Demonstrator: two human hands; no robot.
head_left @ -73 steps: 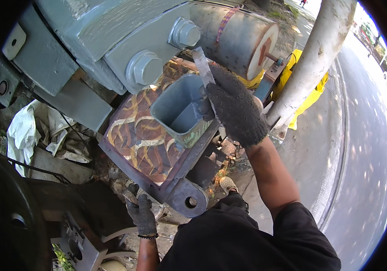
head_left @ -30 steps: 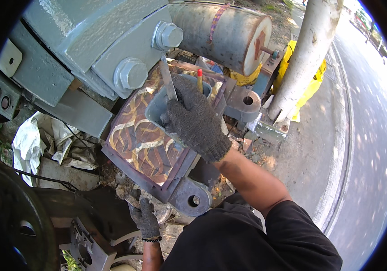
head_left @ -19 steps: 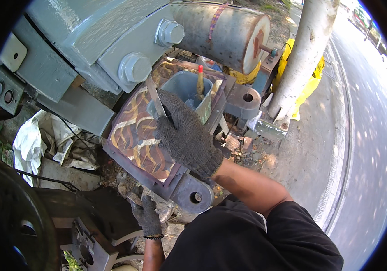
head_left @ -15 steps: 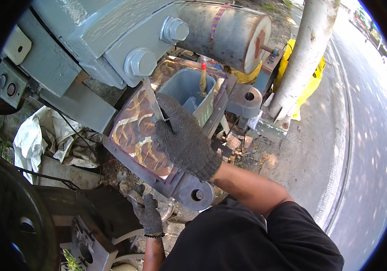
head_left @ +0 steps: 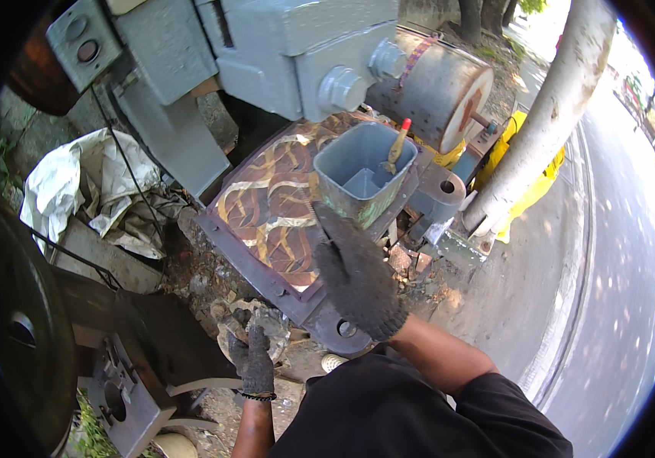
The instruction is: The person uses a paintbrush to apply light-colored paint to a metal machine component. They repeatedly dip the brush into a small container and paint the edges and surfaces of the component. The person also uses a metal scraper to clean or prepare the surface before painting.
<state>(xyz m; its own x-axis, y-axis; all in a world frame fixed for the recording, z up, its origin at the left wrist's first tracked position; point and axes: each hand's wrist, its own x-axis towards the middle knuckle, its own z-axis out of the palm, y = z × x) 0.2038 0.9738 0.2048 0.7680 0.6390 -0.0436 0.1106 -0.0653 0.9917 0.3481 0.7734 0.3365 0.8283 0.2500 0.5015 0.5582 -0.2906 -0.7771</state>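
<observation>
My right hand, in a dark grey knit glove, is closed on a thin flat metal blade, seen nearly edge-on. It is over the near side of a brown-and-gold patterned sheet, beside a grey-blue rectangular tub. A paintbrush with a red-tipped handle leans inside the tub. Lower left, my left hand, in a matching glove, has its thumb and fingers apart above rubble; I make out nothing held in it.
Grey-painted machinery with large bolts overhangs the sheet's far side. Beyond the tub lies a rusty metal cylinder. A whitish post and road are right. At left are a crumpled white sack, a cable and a dark wheel.
My right hand has drawn back from the lower bolt toward me, with the blade now away from the grey metal. The view has shifted, revealing more of the tub. My left hand stays low.
</observation>
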